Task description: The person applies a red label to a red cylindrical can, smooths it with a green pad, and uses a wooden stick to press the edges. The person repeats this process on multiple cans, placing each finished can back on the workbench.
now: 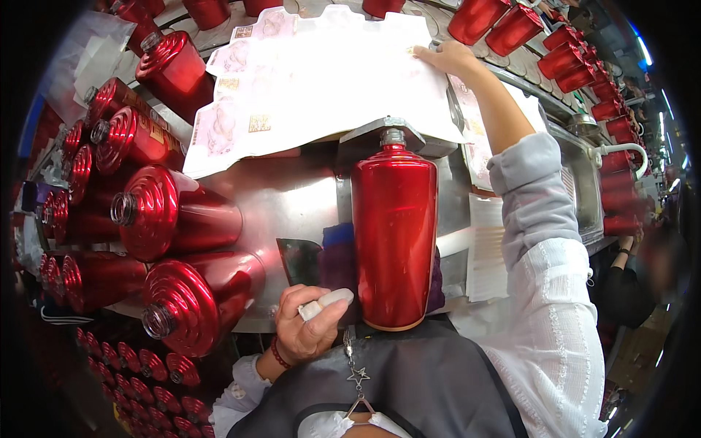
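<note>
Left hand grasps 1 small white block; right hand touches printed sheets, can't tell if pinching; 1 red bottle between body and sheets, neck at metal bracket.

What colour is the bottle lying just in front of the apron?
Glossy metallic red; the bottle shows best in the head view.

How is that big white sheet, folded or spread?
Spread: the white sheet shows a broad, open face, the right hand at its edge.
</note>
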The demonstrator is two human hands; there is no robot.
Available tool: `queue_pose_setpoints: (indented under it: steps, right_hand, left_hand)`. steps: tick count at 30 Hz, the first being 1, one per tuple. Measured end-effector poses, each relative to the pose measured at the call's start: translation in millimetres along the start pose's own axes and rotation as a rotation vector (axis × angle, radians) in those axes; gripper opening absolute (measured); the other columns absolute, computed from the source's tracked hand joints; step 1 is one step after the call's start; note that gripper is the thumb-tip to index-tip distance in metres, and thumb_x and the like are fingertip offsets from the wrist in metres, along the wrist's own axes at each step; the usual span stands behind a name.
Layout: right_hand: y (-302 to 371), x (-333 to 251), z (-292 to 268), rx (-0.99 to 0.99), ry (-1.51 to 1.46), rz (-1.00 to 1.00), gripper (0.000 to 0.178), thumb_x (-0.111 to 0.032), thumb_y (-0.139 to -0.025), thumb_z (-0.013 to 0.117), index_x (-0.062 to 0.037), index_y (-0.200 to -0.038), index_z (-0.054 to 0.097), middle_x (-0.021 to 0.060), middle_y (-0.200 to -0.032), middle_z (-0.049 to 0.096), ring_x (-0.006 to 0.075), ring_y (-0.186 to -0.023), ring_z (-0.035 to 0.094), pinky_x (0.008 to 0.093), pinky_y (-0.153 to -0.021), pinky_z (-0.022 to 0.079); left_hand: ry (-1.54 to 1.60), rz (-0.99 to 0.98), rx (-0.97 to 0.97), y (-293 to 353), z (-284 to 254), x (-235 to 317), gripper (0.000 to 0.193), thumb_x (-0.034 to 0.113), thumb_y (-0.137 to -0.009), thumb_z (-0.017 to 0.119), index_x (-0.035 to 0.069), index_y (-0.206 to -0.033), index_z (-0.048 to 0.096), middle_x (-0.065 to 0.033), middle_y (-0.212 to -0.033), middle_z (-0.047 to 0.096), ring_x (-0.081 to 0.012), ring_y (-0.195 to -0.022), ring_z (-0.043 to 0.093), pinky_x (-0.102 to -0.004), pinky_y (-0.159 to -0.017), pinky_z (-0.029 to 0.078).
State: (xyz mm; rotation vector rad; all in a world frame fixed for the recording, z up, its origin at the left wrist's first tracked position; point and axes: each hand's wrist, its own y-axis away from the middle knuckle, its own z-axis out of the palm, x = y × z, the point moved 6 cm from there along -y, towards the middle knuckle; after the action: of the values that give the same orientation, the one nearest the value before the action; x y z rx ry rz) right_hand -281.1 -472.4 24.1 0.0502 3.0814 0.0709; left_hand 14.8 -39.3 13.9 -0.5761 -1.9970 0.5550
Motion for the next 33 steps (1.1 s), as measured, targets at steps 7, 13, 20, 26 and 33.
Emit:
queue_pose_setpoints:
  steps: [7,13,20,26,33]
  right_hand:
    - [-0.5,13.9,-13.7,0.42,-0.154,-0.113,0.042,-0.043,-0.09,0.07,-0.0043,-0.103,0.079,0.0222,-0.114,0.071,0.0405,-0.107,0.066,0.046,-0.096,0.052]
    - [95.3,-34.4,-84.6,0.806,-0.152,-0.644,0.016,-0.019,-0.093,0.071,-0.0031,-0.093,0.071,0.0137,-0.118,0.065,0.0364,-0.109,0.06,0.0451,-0.094,0.052]
    - [243.2,-50.4,-170.7,0.694,-0.251,-0.916,0.015,-0.012,-0.091,0.074,-0.0012,-0.09,0.063,0.0129,-0.116,0.064,0.0334,-0.111,0.061,0.043,-0.087,0.052]
    - [320.2,-39.9,-197.0,0.502,-0.391,-0.928,0.012,-0.011,-0.091,0.074,-0.0029,-0.089,0.065,0.0122,-0.12,0.064,0.0268,-0.097,0.067,0.0383,-0.079,0.053]
    - [364.6,-57.5,-207.5,0.277,-0.544,-1.074,0.012,-0.006,-0.09,0.071,0.0014,-0.085,0.062,0.0184,-0.119,0.062,0.0202,-0.095,0.065,0.032,-0.078,0.05]
  left_hand:
    - [0.012,0.003,-0.028,-0.3,-1.1,2.1,0.042,0.01,-0.084,0.078,0.012,-0.125,0.069,-0.015,-0.107,0.063,-0.0297,-0.092,0.061,-0.0415,-0.08,0.053]
    - [-0.186,-0.172,-0.285,-31.6,9.3,12.6,0.086,0.041,-0.082,0.079,-0.005,-0.147,0.045,-0.0246,-0.142,0.055,-0.0421,-0.132,0.04,-0.0544,-0.112,0.029]
    - [-0.415,-0.047,-0.243,-51.9,22.5,28.1,0.105,0.045,-0.076,0.082,-0.007,-0.154,0.034,-0.0227,-0.124,0.061,-0.0413,-0.133,0.04,-0.0572,-0.113,0.023]
    - [-0.398,-0.025,-0.15,-61.9,21.3,39.9,0.103,0.05,-0.078,0.081,-0.008,-0.151,0.038,-0.0214,-0.115,0.064,-0.0396,-0.128,0.043,-0.0571,-0.109,0.026]
    - [-0.556,0.102,-0.125,-65.3,17.3,51.7,0.106,0.06,-0.076,0.08,-0.006,-0.149,0.043,-0.022,-0.109,0.064,-0.0399,-0.128,0.044,-0.0557,-0.109,0.026]
